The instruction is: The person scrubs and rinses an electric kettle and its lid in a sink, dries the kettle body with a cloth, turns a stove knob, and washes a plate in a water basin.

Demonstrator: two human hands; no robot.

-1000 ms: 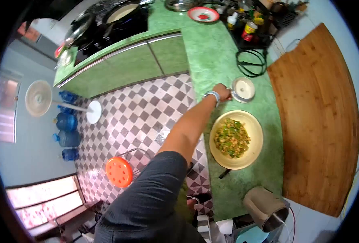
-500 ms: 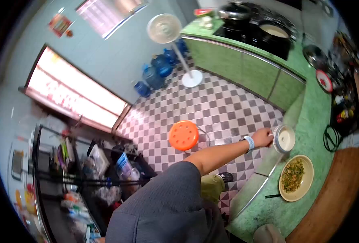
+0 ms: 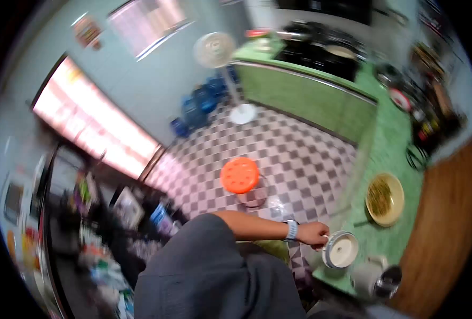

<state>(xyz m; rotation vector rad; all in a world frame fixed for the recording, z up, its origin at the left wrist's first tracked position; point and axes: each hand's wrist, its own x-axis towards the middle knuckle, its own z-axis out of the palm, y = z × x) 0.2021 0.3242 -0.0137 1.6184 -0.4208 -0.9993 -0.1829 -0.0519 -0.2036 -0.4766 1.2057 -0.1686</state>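
My left hand (image 3: 313, 235), a light watch band on its wrist, grips the side handle of a white jug (image 3: 341, 250). The jug has a pale round interior with a small spot at its centre and a bluish rim. It is held near the edge of the green counter (image 3: 393, 151). Just below it in the view stands a light grey kettle-like appliance (image 3: 366, 278) with a dark, shiny top. Farther along the counter, a cream bowl (image 3: 397, 204) holds a chopped green and brown mixture (image 3: 379, 197), with a dark utensil handle sticking out. My right hand is out of view.
An orange stool (image 3: 239, 175) stands on the checkered floor. A white standing fan (image 3: 243, 114) and blue water bottles (image 3: 194, 113) are by the wall. Pots sit on the black stove (image 3: 321, 63). A cluttered rack (image 3: 60, 228) fills the left side.
My left hand has carried the jug along the counter, away from beside the bowl towards the lower part of the view. The camera has shifted, and the grey appliance now shows more fully.
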